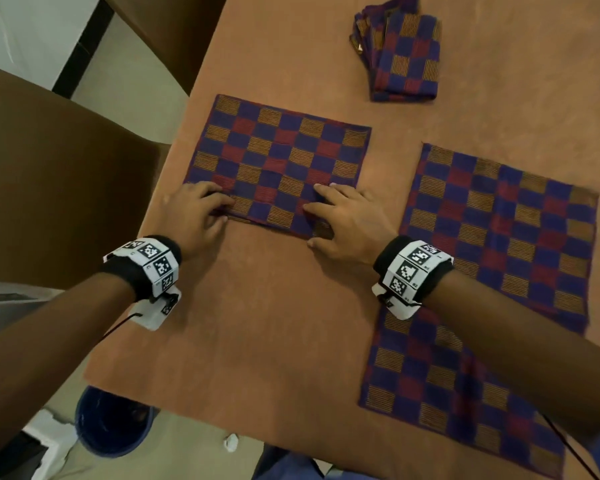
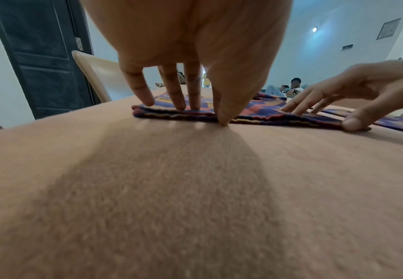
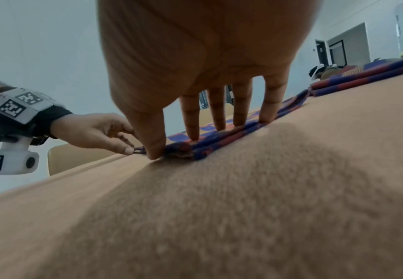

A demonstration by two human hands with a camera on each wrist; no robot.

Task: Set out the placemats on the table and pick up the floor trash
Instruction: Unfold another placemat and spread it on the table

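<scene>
A blue, red and gold checked placemat [image 1: 278, 157] lies on the orange-brown table [image 1: 257, 323], with its near edge doubled over. My left hand [image 1: 219, 209] pinches the near left corner, fingers on top and thumb at the edge [image 2: 207, 115]. My right hand [image 1: 317, 216] pinches the near right corner in the same way [image 3: 174, 145]. Two more placemats [image 1: 506, 230] [image 1: 447, 393] lie spread flat to the right, the near one partly under my right forearm. A white crumpled piece of trash [image 1: 231, 441] lies on the floor below the table's near edge.
A folded stack of placemats [image 1: 402, 53] sits at the far side of the table. A blue bin [image 1: 111, 424] stands on the floor at the near left corner. Brown chairs [image 1: 66, 174] stand along the left side. People sit far off across the room [image 2: 289, 88].
</scene>
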